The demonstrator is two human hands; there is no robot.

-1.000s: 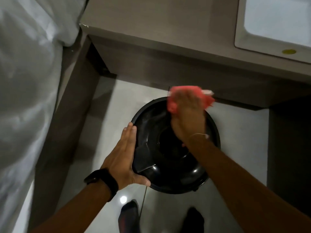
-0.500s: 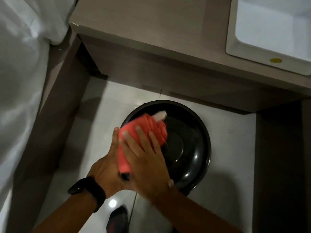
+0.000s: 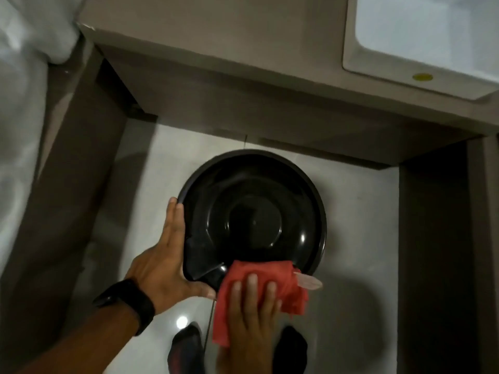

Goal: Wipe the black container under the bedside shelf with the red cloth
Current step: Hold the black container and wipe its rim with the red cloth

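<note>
Half a second back, the right hand (image 3: pixel 249 317) pressed the red cloth (image 3: pixel 259 287) on the container's left part, close against the other hand; now hand and cloth sit at the near edge, lower and further right. Its fingers lie flat and spread on top of the cloth, pressing it onto the rim rather than clenching it, and a pale tag (image 3: pixel 310 282) sticks out of the cloth on the right.

The left hand (image 3: pixel 167 263) is back in plain sight on the left side of the black container (image 3: pixel 253 214). It is open, palm against the outer wall, fingertips reaching up along the rim and thumb tucked under the near edge, bracing it without closing around it. A black watch (image 3: pixel 127 303) is on that wrist.

The container is round and glossy and stands on the pale tiled floor (image 3: pixel 356 238), in the recess under the brown bedside shelf (image 3: pixel 216 36), its far edge just at the shelf's front. A white tray (image 3: pixel 421 41) with a small yellow dot rests on the shelf at the right. White bedding (image 3: pixel 24 90) fills the left side. Two feet in dark socks (image 3: pixel 186 349) stand just beneath the hands.
</note>
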